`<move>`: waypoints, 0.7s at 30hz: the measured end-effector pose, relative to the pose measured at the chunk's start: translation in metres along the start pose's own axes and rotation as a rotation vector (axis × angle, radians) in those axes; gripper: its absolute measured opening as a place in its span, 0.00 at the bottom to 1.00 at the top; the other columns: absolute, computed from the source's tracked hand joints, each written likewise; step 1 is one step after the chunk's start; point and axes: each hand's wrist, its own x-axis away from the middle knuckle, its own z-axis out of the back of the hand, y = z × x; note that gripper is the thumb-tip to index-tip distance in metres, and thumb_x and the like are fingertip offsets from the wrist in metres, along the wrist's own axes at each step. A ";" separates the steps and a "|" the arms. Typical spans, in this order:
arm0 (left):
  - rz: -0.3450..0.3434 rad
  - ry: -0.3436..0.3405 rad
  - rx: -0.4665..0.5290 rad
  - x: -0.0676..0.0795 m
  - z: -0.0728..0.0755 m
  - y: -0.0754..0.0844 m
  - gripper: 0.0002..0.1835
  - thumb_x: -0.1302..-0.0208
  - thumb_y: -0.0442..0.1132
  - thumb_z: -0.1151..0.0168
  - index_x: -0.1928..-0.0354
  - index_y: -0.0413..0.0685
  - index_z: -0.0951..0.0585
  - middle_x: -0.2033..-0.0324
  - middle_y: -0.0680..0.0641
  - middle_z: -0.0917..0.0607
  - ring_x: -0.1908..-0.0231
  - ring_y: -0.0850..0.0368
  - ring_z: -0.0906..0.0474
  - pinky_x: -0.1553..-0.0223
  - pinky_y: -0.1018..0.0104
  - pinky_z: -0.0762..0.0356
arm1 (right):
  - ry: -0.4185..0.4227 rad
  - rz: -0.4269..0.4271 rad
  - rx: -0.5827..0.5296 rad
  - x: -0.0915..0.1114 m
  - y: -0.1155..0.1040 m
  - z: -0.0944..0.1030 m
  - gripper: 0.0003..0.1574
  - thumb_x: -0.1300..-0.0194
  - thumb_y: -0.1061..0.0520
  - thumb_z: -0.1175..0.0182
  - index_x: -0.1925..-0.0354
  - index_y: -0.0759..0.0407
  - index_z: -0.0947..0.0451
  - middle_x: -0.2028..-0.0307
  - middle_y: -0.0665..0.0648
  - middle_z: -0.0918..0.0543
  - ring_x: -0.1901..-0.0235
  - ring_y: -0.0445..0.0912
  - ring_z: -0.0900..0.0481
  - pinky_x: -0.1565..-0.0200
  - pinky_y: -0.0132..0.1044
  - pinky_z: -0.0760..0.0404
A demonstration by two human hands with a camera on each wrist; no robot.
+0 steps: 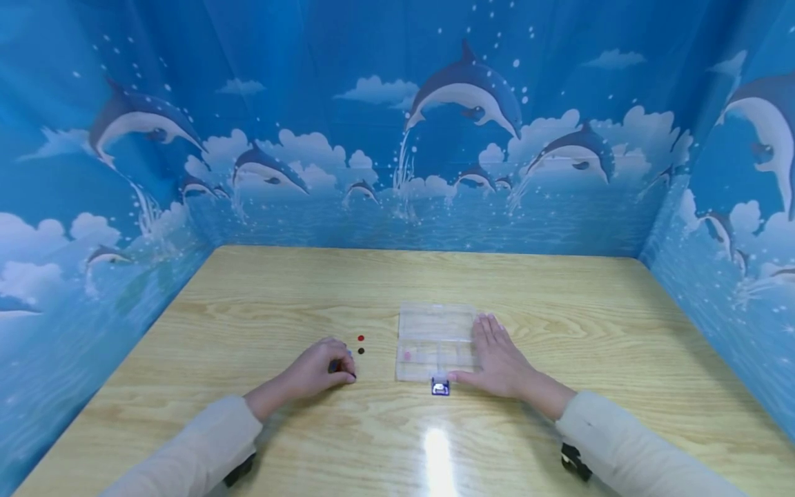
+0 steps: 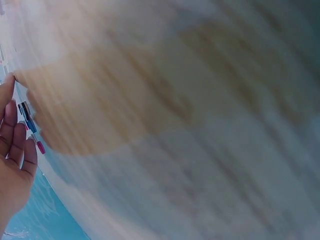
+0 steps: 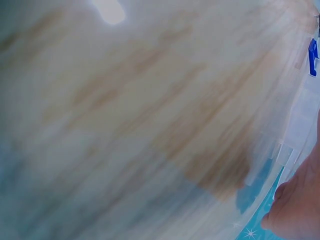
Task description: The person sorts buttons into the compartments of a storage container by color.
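Observation:
A clear plastic compartment box [image 1: 437, 345] lies with its lid folded back on the table. One small pink disc [image 1: 407, 356] sits in its left front compartment. My right hand [image 1: 499, 359] rests along the box's right side, fingers straight, thumb spread toward the front edge. Close to that thumb is a blue rectangular piece [image 1: 440, 385] at the box front. Left of the box, my left hand [image 1: 319, 369] pinches a small dark disc between thumb and index finger, largely hidden. Beside its fingers in the left wrist view stand a blue piece [image 2: 31, 124] and a pink piece [image 2: 40, 147].
Just right of the left hand lie a small red disc [image 1: 361, 338] and a black disc [image 1: 361, 351]. The wood-grain table [image 1: 298, 283] meets a blue dolphin-print curtain [image 1: 348, 138] at the back and both sides.

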 end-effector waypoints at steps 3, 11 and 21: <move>0.001 0.006 -0.002 0.000 0.000 0.001 0.06 0.50 0.39 0.30 0.77 0.53 0.20 0.77 0.59 0.21 0.69 0.65 0.32 0.65 0.70 0.32 | -0.002 0.001 -0.001 0.000 0.000 0.000 0.68 0.45 0.25 0.48 0.33 0.77 0.58 0.31 0.75 0.56 0.30 0.66 0.61 0.31 0.56 0.55; 0.004 0.041 0.012 -0.002 0.000 0.003 0.06 0.49 0.39 0.31 0.77 0.52 0.20 0.77 0.59 0.20 0.69 0.66 0.31 0.64 0.70 0.30 | -0.003 0.001 -0.001 0.000 -0.002 0.001 0.67 0.45 0.26 0.48 0.33 0.77 0.57 0.31 0.75 0.56 0.30 0.66 0.61 0.31 0.55 0.56; -0.004 0.086 0.070 -0.005 -0.001 0.006 0.03 0.46 0.33 0.34 0.75 0.47 0.18 0.76 0.53 0.18 0.69 0.62 0.27 0.63 0.67 0.29 | -0.001 0.000 -0.007 0.000 -0.001 0.001 0.68 0.45 0.26 0.47 0.33 0.77 0.57 0.31 0.75 0.57 0.30 0.66 0.61 0.31 0.56 0.56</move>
